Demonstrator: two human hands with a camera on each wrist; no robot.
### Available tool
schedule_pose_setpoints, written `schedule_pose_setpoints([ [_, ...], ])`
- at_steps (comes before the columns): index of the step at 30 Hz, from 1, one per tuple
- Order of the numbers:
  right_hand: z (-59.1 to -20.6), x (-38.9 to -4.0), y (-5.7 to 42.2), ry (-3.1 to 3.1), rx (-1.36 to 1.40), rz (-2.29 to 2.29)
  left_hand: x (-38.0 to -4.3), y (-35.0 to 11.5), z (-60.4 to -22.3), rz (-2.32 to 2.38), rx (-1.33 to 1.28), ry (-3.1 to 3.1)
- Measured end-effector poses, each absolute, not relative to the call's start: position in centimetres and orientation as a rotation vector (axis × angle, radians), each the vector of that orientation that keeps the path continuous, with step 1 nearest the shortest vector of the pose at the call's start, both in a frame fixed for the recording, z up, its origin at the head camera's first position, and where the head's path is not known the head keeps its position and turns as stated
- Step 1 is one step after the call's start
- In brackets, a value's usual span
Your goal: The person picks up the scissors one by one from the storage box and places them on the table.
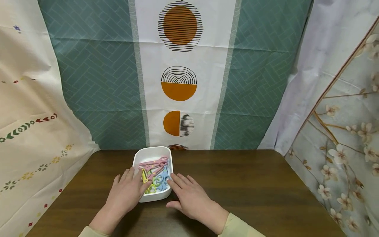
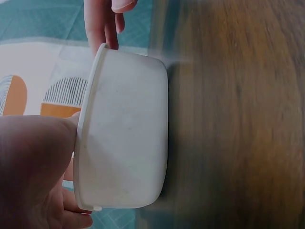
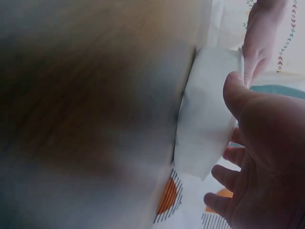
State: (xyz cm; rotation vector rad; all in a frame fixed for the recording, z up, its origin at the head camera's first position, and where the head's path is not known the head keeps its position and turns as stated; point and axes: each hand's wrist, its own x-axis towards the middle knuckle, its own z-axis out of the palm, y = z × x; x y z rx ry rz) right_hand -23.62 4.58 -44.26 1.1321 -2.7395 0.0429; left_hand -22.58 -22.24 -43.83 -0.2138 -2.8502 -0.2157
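A white plastic box (image 1: 153, 197) with rounded corners stands on the table and holds several scissors. Pink scissors (image 1: 162, 161) lie toward its back, yellow scissors (image 1: 144, 176) at the left, and blue scissors (image 1: 162, 187) at the right. My left hand (image 1: 125, 191) is at the box's left side, its thumb reaching over the rim and its fingers extended along the outside. On the other side, my right hand (image 1: 190, 196) has its fingers loosely spread, the fingertips by the right rim and the thumb apart from the box. Whether the right fingertips touch the rim, I cannot tell.
The dark wooden table (image 1: 237, 184) extends to both sides of the box. Behind it hangs a green and white cloth (image 1: 251, 82) with orange circles. Patterned curtains, one cream (image 1: 29, 98) and one floral (image 1: 340, 131), enclose the left and right sides.
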Motion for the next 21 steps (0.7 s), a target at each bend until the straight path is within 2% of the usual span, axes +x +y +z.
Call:
schedule_pose_setpoints([
  [21,-44.0,-22.7,8.6,-2.726,1.106,0.099,-23.0,-18.7,-43.7,-0.211,-0.321,-2.834],
])
